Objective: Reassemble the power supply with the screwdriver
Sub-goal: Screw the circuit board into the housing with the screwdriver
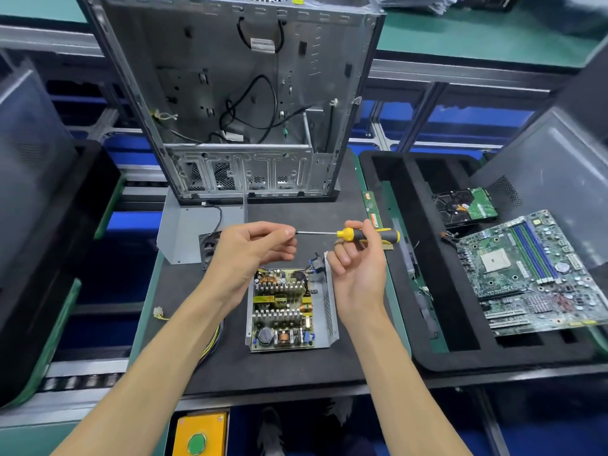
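I hold the screwdriver [362, 234] level above the bench, my right hand [358, 261] curled round its handle and my left hand [253, 248] pinching at the tip of the shaft, probably to seat a screw there, though I cannot see one. The power supply [289, 307] sits just below on the mat [230, 363], lid off and board bare, so I can reach its screw holes; its cover [184, 232] lies behind my left hand. The foam tray [460, 357] to my right holds the motherboard [533, 274] and a hard drive [464, 205].
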### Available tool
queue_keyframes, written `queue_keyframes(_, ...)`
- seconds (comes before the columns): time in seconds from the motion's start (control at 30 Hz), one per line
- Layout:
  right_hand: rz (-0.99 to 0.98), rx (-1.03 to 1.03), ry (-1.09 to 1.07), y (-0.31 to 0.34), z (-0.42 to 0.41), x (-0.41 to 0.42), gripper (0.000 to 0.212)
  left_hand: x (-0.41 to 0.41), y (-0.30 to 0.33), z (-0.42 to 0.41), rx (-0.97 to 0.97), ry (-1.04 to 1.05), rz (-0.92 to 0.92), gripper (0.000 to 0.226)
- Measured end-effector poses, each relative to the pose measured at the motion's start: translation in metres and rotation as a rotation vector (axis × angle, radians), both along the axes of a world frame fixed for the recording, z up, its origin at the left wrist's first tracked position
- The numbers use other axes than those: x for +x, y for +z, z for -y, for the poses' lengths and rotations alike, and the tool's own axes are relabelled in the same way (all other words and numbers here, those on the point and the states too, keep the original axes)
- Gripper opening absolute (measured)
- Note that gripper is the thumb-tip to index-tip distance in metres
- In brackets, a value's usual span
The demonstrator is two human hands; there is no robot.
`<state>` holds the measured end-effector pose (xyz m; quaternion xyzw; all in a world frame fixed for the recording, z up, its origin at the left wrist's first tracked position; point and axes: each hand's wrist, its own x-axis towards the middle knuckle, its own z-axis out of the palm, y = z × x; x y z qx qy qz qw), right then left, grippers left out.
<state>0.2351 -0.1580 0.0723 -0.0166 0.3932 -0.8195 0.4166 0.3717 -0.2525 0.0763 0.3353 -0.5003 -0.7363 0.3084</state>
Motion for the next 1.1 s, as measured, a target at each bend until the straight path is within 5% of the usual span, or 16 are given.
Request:
queue_keyframes(0.23, 0.135, -0.011, 0.020, -0.008, -0.005, 0.008, 0.032, 0.004, 0.002, -0.009, -0.119, 0.058, 0.109, 0.009)
queue_keyframes(0.6, 0.128, -0.038, 0.110, -0.012, -0.016, 0.012, 0.037, 0.036, -0.007, -0.025, -0.127, 0.234, 0.212, 0.025)
queue_keyframes(1.1, -1.007, 0.037, 0.375, -0.048, -0.065, 0.048, 0.022, 0.098, -0.118, -0.133, -0.320, 0.369, 0.703, 0.015)
